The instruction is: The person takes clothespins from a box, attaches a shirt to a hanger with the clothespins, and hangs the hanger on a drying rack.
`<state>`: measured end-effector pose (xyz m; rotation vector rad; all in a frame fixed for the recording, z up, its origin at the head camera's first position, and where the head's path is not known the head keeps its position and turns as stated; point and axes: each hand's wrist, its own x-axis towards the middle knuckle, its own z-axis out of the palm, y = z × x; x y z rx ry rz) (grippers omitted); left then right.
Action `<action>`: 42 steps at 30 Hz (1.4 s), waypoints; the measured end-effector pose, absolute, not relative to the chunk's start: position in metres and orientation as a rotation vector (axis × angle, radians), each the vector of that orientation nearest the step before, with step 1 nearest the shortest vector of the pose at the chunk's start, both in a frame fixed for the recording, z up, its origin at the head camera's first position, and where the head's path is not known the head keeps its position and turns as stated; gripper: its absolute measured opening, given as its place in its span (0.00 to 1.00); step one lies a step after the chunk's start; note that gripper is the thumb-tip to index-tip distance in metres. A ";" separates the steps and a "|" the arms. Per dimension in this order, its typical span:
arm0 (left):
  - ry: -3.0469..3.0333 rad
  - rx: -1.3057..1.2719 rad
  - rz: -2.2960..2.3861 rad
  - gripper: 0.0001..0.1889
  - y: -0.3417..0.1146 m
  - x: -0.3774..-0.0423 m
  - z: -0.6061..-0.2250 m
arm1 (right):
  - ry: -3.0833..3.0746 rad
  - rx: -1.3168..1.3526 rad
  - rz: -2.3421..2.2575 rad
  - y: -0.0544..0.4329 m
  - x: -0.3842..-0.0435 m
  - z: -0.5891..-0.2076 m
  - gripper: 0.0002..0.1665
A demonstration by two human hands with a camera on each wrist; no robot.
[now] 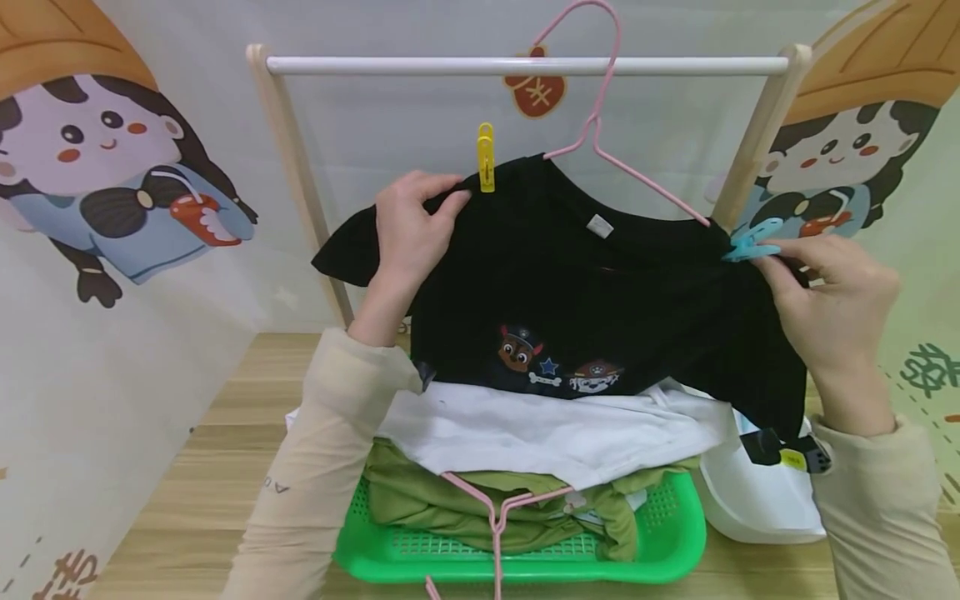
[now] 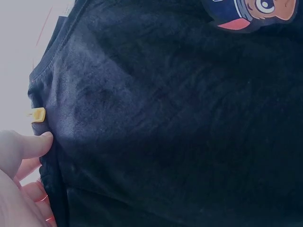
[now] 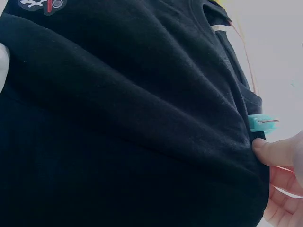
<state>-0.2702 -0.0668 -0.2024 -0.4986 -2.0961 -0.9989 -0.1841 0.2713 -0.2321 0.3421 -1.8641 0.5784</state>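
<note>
A black T-shirt with cartoon dog patches is spread on a pink hanger, whose hook overlaps the white rod in the head view. My left hand pinches the shirt's left shoulder, thumb in front, beside a yellow clothespin standing on that shoulder. On the other side my right hand pinches the right shoulder just outside a light blue clothespin. The right wrist view shows the thumb on black cloth right under the blue clothespin. Most of the hanger's left arm is hidden inside the shirt.
A rack with a white rod and wooden posts stands behind the shirt. Below sits a green basket with green clothing, white cloth and another pink hanger. A white container stands right of it on the wooden surface.
</note>
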 end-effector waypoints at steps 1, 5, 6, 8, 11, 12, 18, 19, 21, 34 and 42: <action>-2.108 -0.492 -0.999 0.11 -0.067 -0.271 -0.203 | -1.879 0.341 0.564 0.272 -0.184 -0.232 0.08; -2.163 -0.466 -0.998 0.12 -0.068 -0.275 -0.207 | -1.917 0.328 0.546 0.271 -0.184 -0.233 0.08; -2.179 -0.460 -0.995 0.12 -0.068 -0.277 -0.208 | -1.924 0.331 0.541 0.271 -0.183 -0.233 0.09; -2.215 -0.450 -0.999 0.12 -0.069 -0.279 -0.211 | -1.931 0.348 0.529 0.271 -0.182 -0.235 0.09; -2.283 -0.437 -0.989 0.13 -0.070 -0.283 -0.218 | -1.937 0.384 0.520 0.272 -0.181 -0.238 0.08; -2.305 -0.437 -0.989 0.13 -0.071 -0.284 -0.220 | -1.935 0.392 0.531 0.271 -0.181 -0.239 0.08; -2.360 -0.459 -0.973 0.15 -0.072 -0.290 -0.228 | -1.909 0.397 0.630 0.270 -0.182 -0.245 0.09; -2.361 -0.462 -0.967 0.15 -0.072 -0.290 -0.228 | -1.907 0.395 0.647 0.270 -0.182 -0.246 0.09; -2.358 -0.477 -0.956 0.15 -0.072 -0.291 -0.228 | -1.921 0.395 0.671 0.272 -0.182 -0.246 0.10; -2.295 -0.603 -1.016 0.14 -0.084 -0.288 -0.232 | -1.984 0.391 0.892 0.279 -0.176 -0.251 0.10; -2.307 -0.695 -0.991 0.12 -0.102 -0.270 -0.236 | -1.972 0.197 1.201 0.290 -0.171 -0.257 0.10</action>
